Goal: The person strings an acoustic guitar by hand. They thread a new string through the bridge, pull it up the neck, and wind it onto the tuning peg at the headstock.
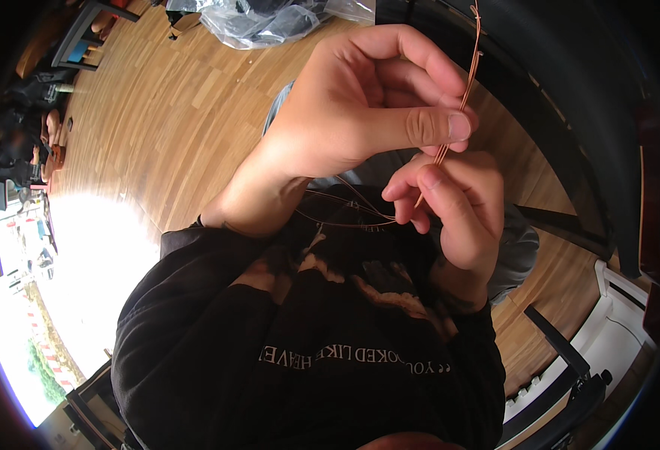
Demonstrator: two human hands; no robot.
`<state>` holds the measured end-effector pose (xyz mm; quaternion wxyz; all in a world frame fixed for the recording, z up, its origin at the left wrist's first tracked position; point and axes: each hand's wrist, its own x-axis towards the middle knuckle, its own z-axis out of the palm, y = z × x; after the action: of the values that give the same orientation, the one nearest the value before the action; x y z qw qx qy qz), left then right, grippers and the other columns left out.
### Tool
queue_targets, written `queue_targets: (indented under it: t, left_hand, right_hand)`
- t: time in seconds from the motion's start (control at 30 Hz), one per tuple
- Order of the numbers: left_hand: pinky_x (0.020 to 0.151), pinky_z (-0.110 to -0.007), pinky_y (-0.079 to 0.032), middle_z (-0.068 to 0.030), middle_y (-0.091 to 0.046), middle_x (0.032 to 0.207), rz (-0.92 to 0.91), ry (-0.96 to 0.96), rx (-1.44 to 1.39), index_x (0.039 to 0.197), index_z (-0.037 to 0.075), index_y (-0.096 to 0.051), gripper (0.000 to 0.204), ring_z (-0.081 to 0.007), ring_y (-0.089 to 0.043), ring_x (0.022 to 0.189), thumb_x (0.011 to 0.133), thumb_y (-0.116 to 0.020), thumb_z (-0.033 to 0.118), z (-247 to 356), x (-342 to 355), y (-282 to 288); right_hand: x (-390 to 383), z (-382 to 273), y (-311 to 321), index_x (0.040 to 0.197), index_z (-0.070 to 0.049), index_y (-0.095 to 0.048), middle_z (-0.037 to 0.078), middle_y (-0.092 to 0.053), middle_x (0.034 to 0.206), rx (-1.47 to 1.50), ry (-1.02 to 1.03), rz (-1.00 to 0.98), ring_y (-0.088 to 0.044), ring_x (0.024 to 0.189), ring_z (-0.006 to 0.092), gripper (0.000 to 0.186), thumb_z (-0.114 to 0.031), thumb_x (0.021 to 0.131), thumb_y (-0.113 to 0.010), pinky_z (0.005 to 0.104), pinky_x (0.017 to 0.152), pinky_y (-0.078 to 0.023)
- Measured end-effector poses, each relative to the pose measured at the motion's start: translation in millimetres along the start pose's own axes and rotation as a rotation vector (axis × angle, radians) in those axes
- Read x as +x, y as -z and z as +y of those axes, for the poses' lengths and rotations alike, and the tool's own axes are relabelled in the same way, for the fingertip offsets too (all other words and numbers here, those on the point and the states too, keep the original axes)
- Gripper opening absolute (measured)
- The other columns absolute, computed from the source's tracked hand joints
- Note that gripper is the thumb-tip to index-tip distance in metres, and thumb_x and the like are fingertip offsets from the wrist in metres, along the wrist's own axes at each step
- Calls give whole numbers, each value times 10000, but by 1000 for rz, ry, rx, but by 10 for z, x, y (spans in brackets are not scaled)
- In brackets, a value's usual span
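A bundle of thin copper wires (474,67) runs upward and slightly right through both my hands. My left hand (367,105) is closed on it, thumb pressed against the fingers, with the wires sticking out above. Just below, my right hand (465,202) pinches the same bundle between thumb and fingers. A short stretch of wire shows between the two grips. From under the right fingers, loose wire strands curve left in thin loops, passing in front of my black printed sweatshirt (285,315) and behind my left wrist. The bundle's top end has a small bent tip.
Wooden floor (157,97) spreads out beyond my arms. A clear plastic bag (262,22) lies at the top. Dark furniture curves along the right, with a black armrest (558,341) at the lower right. Bright light comes in at the left, below blurred furniture and objects.
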<state>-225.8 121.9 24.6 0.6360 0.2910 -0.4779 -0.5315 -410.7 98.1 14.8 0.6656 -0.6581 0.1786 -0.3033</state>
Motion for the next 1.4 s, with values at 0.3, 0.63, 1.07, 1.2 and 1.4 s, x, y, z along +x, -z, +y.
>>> queue_targets:
  t: [0.3,0.63,1.07,1.2,1.4]
  left_hand:
    - [680,-313,-641,-206,-755,910,-8,43,15,1024,-25,-636,265,-241,-767,800,827,-788,-117,21,-94,6]
    - [700,-310,-644,-219,-749,908,-50,177,-27,1000,-38,-641,247,-248,-769,814,822,-797,-106,-25,-98,-104]
    - [676,-299,-648,-201,-747,918,-78,182,60,987,-29,-646,223,-248,-771,807,834,-783,-114,-46,-125,-86]
    - [674,-295,-647,-195,-749,913,-73,193,85,984,-25,-648,236,-245,-771,804,822,-795,-114,-23,-136,-99]
    - [828,-305,-602,-166,-757,916,-73,183,54,984,-21,-665,248,-219,-769,841,807,-817,-105,-33,-133,-99]
  right_hand:
    - [59,33,220,1077,73,-664,129,-676,891,194,68,168,-578,605,105,416,-327,1034,-559,217,520,-421]
    - [28,56,194,1126,62,-642,139,-693,1014,280,184,406,-636,628,99,181,33,950,-678,215,496,-466]
    - [22,24,197,1096,45,-616,107,-675,983,307,199,398,-665,656,64,225,63,903,-731,162,459,-446]
    - [18,32,199,1089,45,-610,104,-670,972,341,212,378,-657,648,61,225,65,901,-731,166,452,-434]
    - [28,28,189,1082,42,-604,99,-666,966,352,233,359,-655,652,59,218,60,903,-728,167,449,-427]
